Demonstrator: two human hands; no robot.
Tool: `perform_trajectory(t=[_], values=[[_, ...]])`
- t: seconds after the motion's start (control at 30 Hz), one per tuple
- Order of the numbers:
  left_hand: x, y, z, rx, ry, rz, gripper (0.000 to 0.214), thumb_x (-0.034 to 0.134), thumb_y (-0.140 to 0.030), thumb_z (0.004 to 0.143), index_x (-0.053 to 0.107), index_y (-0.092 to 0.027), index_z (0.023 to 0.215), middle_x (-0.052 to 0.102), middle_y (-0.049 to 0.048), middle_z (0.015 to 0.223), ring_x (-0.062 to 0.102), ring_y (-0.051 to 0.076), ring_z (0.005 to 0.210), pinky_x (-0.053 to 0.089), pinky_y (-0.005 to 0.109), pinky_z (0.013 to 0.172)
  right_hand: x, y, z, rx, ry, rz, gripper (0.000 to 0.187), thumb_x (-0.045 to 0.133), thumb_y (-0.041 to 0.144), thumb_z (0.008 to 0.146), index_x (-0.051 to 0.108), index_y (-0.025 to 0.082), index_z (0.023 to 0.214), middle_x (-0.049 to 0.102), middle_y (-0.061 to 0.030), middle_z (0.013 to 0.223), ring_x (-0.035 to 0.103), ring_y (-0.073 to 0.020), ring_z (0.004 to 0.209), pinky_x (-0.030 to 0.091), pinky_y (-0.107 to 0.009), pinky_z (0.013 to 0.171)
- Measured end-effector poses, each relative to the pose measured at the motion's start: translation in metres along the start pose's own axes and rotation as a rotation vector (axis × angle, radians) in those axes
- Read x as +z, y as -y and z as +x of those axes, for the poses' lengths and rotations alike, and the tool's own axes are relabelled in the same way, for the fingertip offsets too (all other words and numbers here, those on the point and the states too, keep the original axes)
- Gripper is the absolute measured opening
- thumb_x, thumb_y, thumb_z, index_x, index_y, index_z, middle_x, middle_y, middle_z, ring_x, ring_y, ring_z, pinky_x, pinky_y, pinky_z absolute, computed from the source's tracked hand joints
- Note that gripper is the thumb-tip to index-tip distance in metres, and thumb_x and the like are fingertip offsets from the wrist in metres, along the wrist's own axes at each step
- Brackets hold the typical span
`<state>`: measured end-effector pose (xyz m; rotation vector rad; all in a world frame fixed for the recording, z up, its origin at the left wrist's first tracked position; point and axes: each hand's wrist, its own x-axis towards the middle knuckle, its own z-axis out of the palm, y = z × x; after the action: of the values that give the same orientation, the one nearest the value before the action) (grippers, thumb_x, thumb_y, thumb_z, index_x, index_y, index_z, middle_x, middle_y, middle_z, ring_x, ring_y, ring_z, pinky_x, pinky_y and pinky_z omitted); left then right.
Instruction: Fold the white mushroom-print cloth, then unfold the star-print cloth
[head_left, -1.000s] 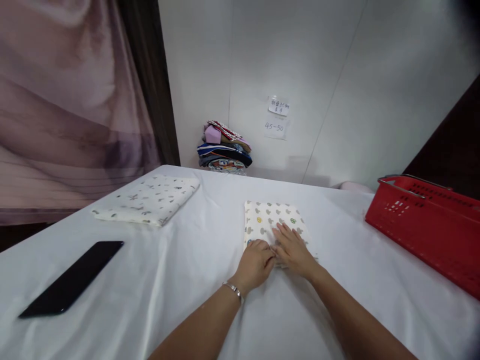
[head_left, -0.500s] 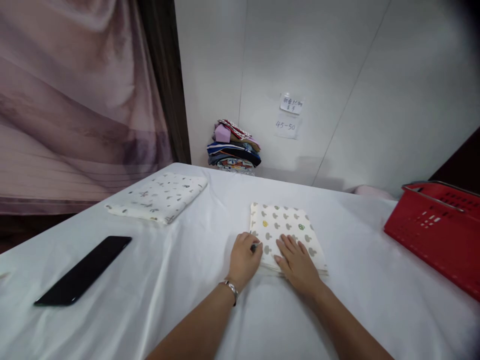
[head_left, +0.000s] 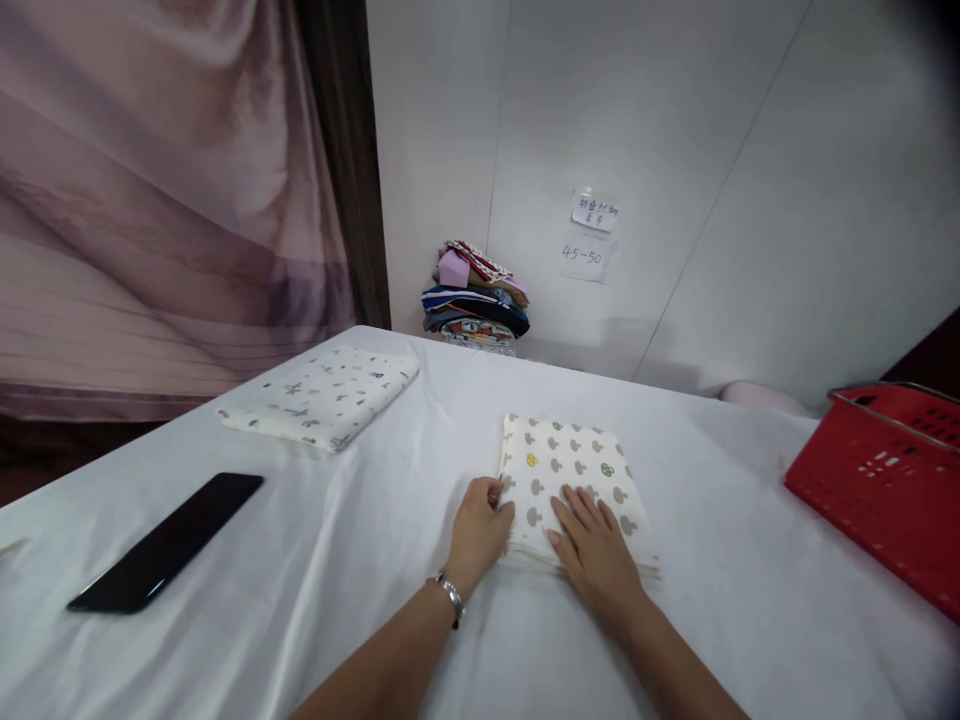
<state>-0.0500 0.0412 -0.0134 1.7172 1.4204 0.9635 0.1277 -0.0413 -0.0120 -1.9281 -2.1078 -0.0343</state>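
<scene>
A folded white cloth (head_left: 574,455) printed with grey, yellow and green mushrooms lies flat on the table. Curled at its left edge is my left hand (head_left: 478,530), thumb and fingers closed on the fabric there; the fingertips are partly hidden. A silver bracelet (head_left: 452,597) circles that wrist. My right hand (head_left: 600,550) rests palm down on the cloth's lower right part, its fingers stretched out. Layered folds show along the near edge of the cloth.
Another folded white cloth (head_left: 326,395) with dark prints lies at the back left. A black phone-like slab (head_left: 169,545) is nearer on the left. At the right stands a red basket (head_left: 885,485). Stacked clothes (head_left: 476,295) rise beyond the white-covered table (head_left: 390,530).
The view has shifted slightly. My left hand has slid a little back along the cloth's left edge, and a dark spot by its fingers no longer shows. My right hand stays flat on the cloth.
</scene>
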Motion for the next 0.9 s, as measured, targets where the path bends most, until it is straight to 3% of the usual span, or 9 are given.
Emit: perform_trajectory(t=[0.2, 0.5, 0.63, 0.77, 0.83, 0.9], values=[[-0.003, 0.004, 0.006, -0.002, -0.004, 0.006, 0.031, 0.056, -0.024, 0.075, 0.049, -0.018, 0.105, 0.060, 0.0049, 0.093, 0.059, 0.014, 0.073, 0.046, 0.030, 0.071, -0.001, 0.018, -0.004, -0.276, 0.028, 0.032, 0.051, 0.045, 0.033, 0.087, 0.039, 0.023, 0.137, 0.036, -0.0048, 0.143, 0.032, -0.0254, 0.132, 0.025, -0.051, 0.108], [-0.004, 0.002, 0.010, -0.061, 0.055, -0.001, 0.039, 0.055, -0.026, 0.075, 0.047, -0.018, 0.112, 0.058, 0.0045, 0.099, 0.057, 0.010, 0.065, 0.046, 0.025, 0.064, 0.008, 0.023, -0.002, -0.260, 0.027, 0.004, 0.063, 0.042, 0.011, 0.076, 0.038, 0.022, 0.138, 0.036, -0.0035, 0.144, 0.033, -0.0240, 0.131, 0.032, -0.047, 0.105], [0.003, -0.011, -0.016, -0.172, 0.175, -0.149, 0.042, 0.057, -0.025, 0.073, 0.045, -0.019, 0.112, 0.058, 0.0039, 0.096, 0.058, 0.010, 0.066, 0.046, 0.021, 0.057, -0.002, -0.008, -0.017, -0.351, -0.043, -0.001, 0.065, 0.036, 0.003, 0.070, 0.048, 0.022, 0.132, 0.051, -0.0057, 0.133, 0.047, -0.0216, 0.121, 0.043, -0.042, 0.097], [0.007, -0.018, -0.046, -0.224, 0.553, -0.280, 0.036, 0.061, -0.029, 0.071, 0.050, -0.020, 0.104, 0.058, 0.0043, 0.100, 0.058, 0.009, 0.056, 0.042, 0.021, 0.045, -0.023, -0.065, -0.056, -0.402, -0.145, -0.003, 0.052, 0.039, 0.006, 0.080, 0.053, 0.026, 0.126, 0.057, -0.0056, 0.125, 0.052, -0.0213, 0.116, 0.046, -0.041, 0.093], [0.003, -0.015, -0.045, -0.153, 0.498, -0.176, 0.029, 0.059, -0.027, 0.072, 0.054, -0.020, 0.099, 0.058, 0.0041, 0.101, 0.058, 0.010, 0.059, 0.044, 0.023, 0.050, -0.027, -0.089, -0.077, -0.422, -0.182, 0.001, 0.052, 0.043, 0.009, 0.082, 0.049, 0.028, 0.129, 0.057, -0.0057, 0.125, 0.052, -0.0211, 0.117, 0.046, -0.042, 0.094], [-0.003, -0.010, -0.031, -0.014, 0.262, 0.002, 0.026, 0.055, -0.022, 0.075, 0.055, -0.020, 0.100, 0.059, 0.0036, 0.098, 0.058, 0.013, 0.070, 0.047, 0.026, 0.063, -0.024, -0.101, -0.092, -0.424, -0.214, 0.011, 0.056, 0.045, 0.008, 0.081, 0.042, 0.027, 0.134, 0.056, -0.0068, 0.126, 0.050, -0.0214, 0.119, 0.043, -0.045, 0.097]])
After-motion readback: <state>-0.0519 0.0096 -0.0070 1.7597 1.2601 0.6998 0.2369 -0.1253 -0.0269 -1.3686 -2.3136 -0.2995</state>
